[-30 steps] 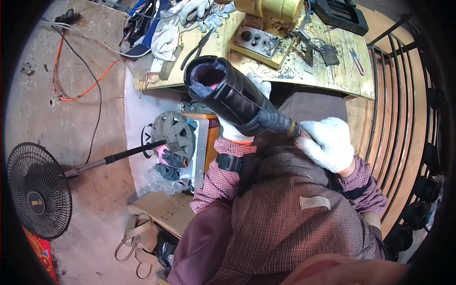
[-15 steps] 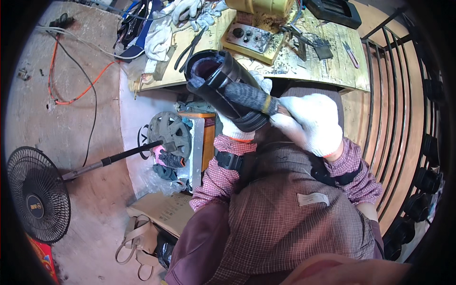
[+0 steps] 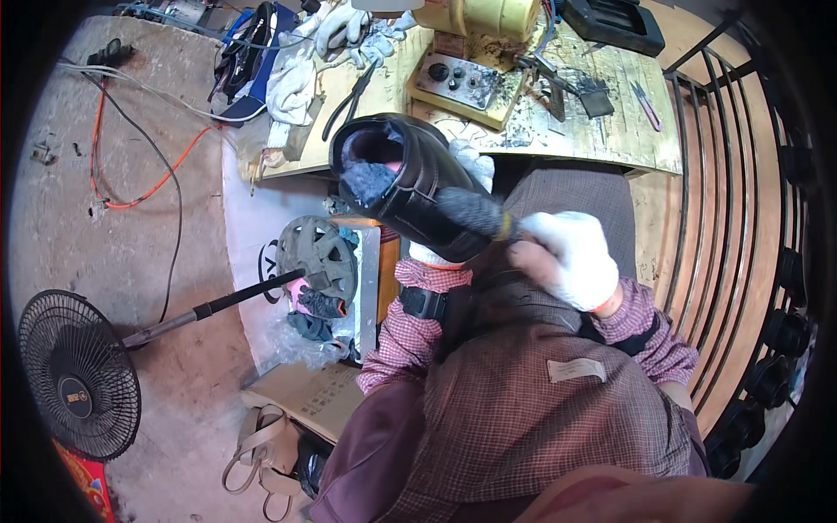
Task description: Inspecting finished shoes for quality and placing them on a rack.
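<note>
A black leather boot (image 3: 418, 179) is tilted over my lap, its opening with bluish fluffy lining facing up and left. My left hand (image 3: 474, 164), in a white glove, grips the boot from below and behind; its fingertips show past the far side and most of the hand is hidden. In my gloved right hand (image 3: 571, 260), fingers closed round the handle, is a brush (image 3: 475, 214) with grey bristles and a yellow band. The bristles lie against the boot's side near the heel end, slightly blurred.
Ahead stands a stained workbench (image 3: 645, 144) with a control box (image 3: 455, 80), pliers (image 3: 351, 100), scissors (image 3: 646, 106) and loose white gloves (image 3: 292, 87). A black metal rack (image 3: 697, 227) runs along the right. To the left are a fan (image 3: 80, 375) and a cardboard box (image 3: 305, 392).
The boot has turned, showing more of its opening, and sits slightly lower. My right hand has moved down with the brush, whose bristles have shifted toward the heel end.
</note>
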### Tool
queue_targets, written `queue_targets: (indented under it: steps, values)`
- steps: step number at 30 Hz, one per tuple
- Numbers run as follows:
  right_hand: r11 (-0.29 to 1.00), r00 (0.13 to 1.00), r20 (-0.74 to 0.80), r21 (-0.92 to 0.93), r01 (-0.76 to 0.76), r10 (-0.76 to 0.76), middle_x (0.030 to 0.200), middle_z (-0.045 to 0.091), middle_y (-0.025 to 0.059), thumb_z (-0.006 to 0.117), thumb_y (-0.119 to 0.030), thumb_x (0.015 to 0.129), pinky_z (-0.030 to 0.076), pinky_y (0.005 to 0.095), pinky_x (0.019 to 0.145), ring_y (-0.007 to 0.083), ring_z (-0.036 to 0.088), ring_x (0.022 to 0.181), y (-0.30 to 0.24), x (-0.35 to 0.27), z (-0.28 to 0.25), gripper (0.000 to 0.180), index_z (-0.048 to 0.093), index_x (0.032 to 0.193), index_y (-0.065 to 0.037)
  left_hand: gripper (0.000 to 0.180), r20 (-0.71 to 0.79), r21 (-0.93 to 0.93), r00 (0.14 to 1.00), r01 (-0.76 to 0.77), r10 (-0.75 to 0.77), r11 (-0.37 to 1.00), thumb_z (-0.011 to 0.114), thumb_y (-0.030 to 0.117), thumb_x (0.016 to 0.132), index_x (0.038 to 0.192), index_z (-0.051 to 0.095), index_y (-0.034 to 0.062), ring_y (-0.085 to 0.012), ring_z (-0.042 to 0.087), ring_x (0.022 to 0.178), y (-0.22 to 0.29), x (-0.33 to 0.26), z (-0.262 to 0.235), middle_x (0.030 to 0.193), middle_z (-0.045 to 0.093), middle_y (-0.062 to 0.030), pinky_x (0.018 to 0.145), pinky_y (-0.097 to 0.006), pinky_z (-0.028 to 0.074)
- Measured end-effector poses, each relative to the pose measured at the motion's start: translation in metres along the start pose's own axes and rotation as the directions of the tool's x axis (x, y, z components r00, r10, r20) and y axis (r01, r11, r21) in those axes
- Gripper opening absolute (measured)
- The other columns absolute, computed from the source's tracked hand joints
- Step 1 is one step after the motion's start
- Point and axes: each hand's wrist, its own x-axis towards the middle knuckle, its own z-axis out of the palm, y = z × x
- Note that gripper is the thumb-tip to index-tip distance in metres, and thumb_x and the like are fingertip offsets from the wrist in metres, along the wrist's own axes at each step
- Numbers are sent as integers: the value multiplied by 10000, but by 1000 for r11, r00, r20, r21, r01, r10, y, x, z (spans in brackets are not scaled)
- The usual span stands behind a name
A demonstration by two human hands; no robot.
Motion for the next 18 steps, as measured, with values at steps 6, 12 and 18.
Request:
queue_targets:
  steps: [6, 12, 18]
  values:
    - [650, 661, -193, -127, -749, 725, 949, 719, 176, 655, -402, 1034, 557, 488, 722, 386, 722, 824, 98, -27, -35, 310, 707, 1141, -116, 391, -284, 370, 807, -406, 518, 835, 635, 412, 1045, 1230, 616, 68, -215, 627, 1163, 16, 0, 45, 1228, 655, -69, 992, -375, 517]
    - [480, 661, -152, -572, -665, 735, 1086, 756, 248, 576, -482, 1063, 556, 504, 892, 441, 726, 1015, 179, 3, -68, 436, 708, 1233, -102, 894, -208, 819, 740, -226, 639, 528, 468, 782, 1016, 1642, 412, 146, -337, 423, 1513, -10, -1, 75, 1693, 410, -108, 1296, -486, 337]
    - [686, 744, -363, -299, -663, 561, 1186, 757, 210, 661, -288, 1048, 580, 414, 899, 343, 749, 1059, 132, -23, -83, 441, 662, 1403, -28, 869, -176, 916, 688, -148, 704, 374, 513, 709, 1048, 1665, 357, 118, -323, 477, 1471, -13, 38, 100, 1684, 411, -113, 1260, -480, 384]
